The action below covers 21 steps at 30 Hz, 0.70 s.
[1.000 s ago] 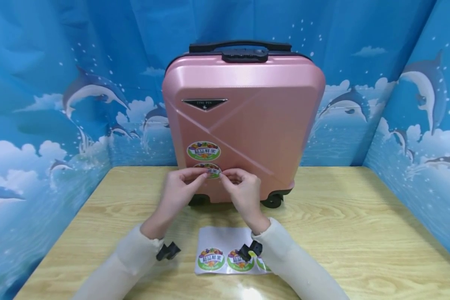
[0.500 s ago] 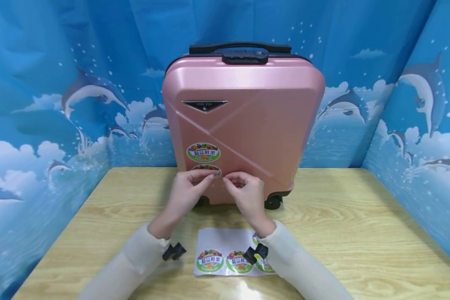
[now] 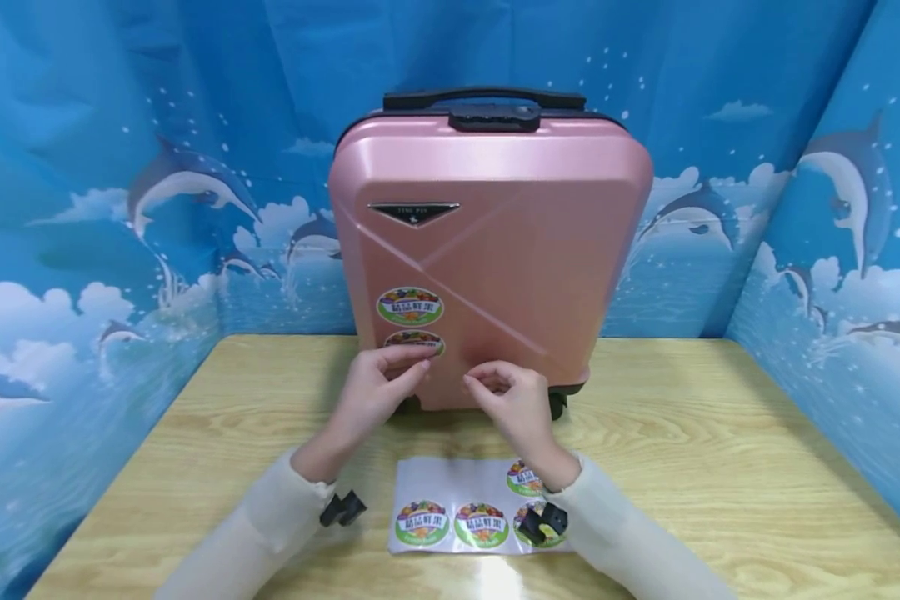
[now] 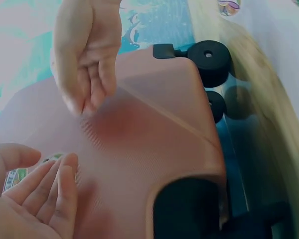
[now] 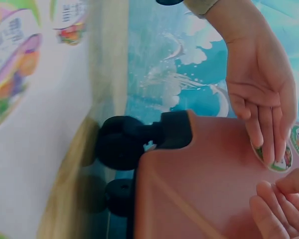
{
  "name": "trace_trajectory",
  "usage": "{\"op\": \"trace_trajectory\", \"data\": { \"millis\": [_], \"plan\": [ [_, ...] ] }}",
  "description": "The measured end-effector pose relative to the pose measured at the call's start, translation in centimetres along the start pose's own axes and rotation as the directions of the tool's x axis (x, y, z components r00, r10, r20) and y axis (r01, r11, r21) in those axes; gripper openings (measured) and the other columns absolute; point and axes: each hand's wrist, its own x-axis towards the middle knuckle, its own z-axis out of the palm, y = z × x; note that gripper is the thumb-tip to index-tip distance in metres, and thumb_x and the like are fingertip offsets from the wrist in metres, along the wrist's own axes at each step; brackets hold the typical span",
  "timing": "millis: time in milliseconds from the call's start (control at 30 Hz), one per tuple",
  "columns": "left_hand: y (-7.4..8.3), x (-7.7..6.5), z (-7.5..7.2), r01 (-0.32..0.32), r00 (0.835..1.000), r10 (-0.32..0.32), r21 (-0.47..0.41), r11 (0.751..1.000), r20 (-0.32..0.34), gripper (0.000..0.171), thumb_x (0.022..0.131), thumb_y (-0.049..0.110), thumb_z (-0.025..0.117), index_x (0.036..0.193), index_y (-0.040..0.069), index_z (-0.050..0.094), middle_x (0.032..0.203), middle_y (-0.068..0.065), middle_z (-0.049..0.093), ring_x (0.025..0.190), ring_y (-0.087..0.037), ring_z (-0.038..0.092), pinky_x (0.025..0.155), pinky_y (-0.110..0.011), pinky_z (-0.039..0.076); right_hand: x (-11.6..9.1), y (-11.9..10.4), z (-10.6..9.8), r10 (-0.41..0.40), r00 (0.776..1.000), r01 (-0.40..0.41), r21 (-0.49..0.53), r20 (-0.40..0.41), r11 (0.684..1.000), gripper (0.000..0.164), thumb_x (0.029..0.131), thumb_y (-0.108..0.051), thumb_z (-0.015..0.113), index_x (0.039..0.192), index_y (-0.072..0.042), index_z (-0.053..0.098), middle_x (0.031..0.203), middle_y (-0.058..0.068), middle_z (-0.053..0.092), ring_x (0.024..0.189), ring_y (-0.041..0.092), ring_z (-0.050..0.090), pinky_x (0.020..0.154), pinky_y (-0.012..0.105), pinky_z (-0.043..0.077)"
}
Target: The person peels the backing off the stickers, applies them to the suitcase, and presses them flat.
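Note:
A pink hard-shell suitcase point(image 3: 525, 258) stands upright on the table, with two oval fruit stickers low on its left front. My left hand point(image 3: 378, 387) has its fingertips on the lower sticker point(image 3: 414, 337), covering part of it; in the right wrist view those fingers lie nearly straight over the same sticker point(image 5: 287, 158). Just above is the upper sticker point(image 3: 410, 307), fully visible. To the right, my right hand point(image 3: 516, 404) is in front of the suitcase's lower face, apart from the stickers, fingers loosely bent and nothing seen between them.
A white sticker sheet point(image 3: 450, 477) lies on the wooden table point(image 3: 682, 467) below the hands, with several oval stickers along its front and right side, partly under the right sleeve. Black wheels point(image 4: 209, 59) support the suitcase. A blue dolphin curtain point(image 3: 720, 100) surrounds the table.
My right hand has moved away from the lower sticker, to the right and down. The left hand stays at that sticker. More of the sheet shows beside the right wrist.

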Motion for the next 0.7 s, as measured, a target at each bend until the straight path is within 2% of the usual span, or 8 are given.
{"op": "trace_trajectory", "data": {
  "millis": [133, 267, 433, 600, 700],
  "plan": [
    [-0.4, -0.3, -0.7, 0.01, 1.0, -0.01, 0.002, 1.0, -0.002, 0.024, 0.091, 0.009, 0.061, 0.114, 0.002, 0.066, 0.101, -0.016, 0.07, 0.084, -0.032, 0.067, 0.065, -0.03, 0.055, -0.7, 0.8, -1.6, 0.001, 1.0, 0.0, -0.052, 0.018, 0.999, 0.005, 0.079, -0.006, 0.074, 0.081, -0.002, 0.071, 0.071, 0.004, 0.07, 0.061, 0.01, 0.065, 0.055, 0.019, 0.052],
    [-0.5, -0.6, -1.5, 0.034, 0.999, -0.034, 0.015, 0.999, -0.02, 0.025, 0.092, 0.01, 0.06, 0.116, 0.003, 0.065, 0.103, -0.015, 0.07, 0.084, -0.032, 0.067, 0.06, -0.026, 0.053, -1.2, 1.5, -3.5, 0.025, 0.999, -0.023, -0.083, 0.023, 0.996, 0.004, 0.08, -0.005, 0.074, 0.081, -0.002, 0.071, 0.071, 0.005, 0.07, 0.061, 0.007, 0.064, 0.056, 0.018, 0.052],
    [-0.3, -1.0, -2.3, 0.063, 0.998, -0.063, 0.028, 0.998, -0.023, 0.028, 0.094, 0.013, 0.058, 0.121, 0.007, 0.063, 0.108, -0.012, 0.069, 0.088, -0.033, 0.067, 0.06, -0.024, 0.052, -2.0, 2.2, -5.8, 0.068, 0.997, -0.065, -0.103, 0.025, 0.993, 0.006, 0.08, -0.004, 0.074, 0.082, 0.0, 0.07, 0.072, 0.007, 0.07, 0.063, 0.011, 0.066, 0.057, 0.019, 0.053],
    [-0.2, -1.4, -3.4, 0.089, 0.994, -0.086, 0.046, 0.995, -0.072, 0.027, 0.094, 0.014, 0.058, 0.12, 0.008, 0.063, 0.109, -0.011, 0.069, 0.087, -0.029, 0.066, 0.065, -0.025, 0.054, -2.9, 3.2, -8.2, 0.095, 0.995, -0.09, -0.183, 0.018, 0.979, 0.004, 0.08, -0.002, 0.073, 0.08, -0.001, 0.07, 0.071, 0.005, 0.069, 0.062, 0.017, 0.067, 0.055, 0.017, 0.051],
    [-0.4, -1.5, -4.2, 0.1, 0.991, -0.093, 0.059, 0.993, -0.098, 0.027, 0.094, 0.015, 0.058, 0.119, 0.007, 0.063, 0.111, -0.011, 0.068, 0.086, -0.026, 0.066, 0.067, -0.024, 0.054, -3.2, 3.9, -9.9, 0.111, 0.994, -0.103, -0.255, 0.017, 0.961, 0.004, 0.079, -0.002, 0.073, 0.081, -0.002, 0.07, 0.071, 0.004, 0.069, 0.062, 0.011, 0.065, 0.056, 0.015, 0.051]
  ]
}}
